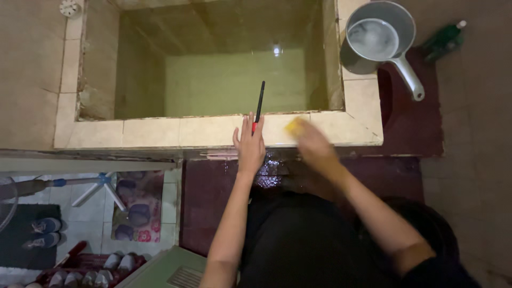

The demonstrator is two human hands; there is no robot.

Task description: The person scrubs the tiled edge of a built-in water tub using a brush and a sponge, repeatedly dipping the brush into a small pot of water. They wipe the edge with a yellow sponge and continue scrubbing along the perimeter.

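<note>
A left hand point(249, 145) lies flat, fingers released, on a tiled basin rim point(154, 132), touching the red end of a slim black stick point(259, 105) whose long axis points toward 12 o'clock over the water. At 3 o'clock, the blurred right hand point(312, 145) grasps a yellow sponge point(293, 126).

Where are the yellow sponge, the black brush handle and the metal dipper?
yellow sponge point(293, 126), head view, exposed corner beside the right hand.
black brush handle point(260, 98), head view, mid-shaft.
metal dipper point(409, 76), head view, on its handle.
</note>
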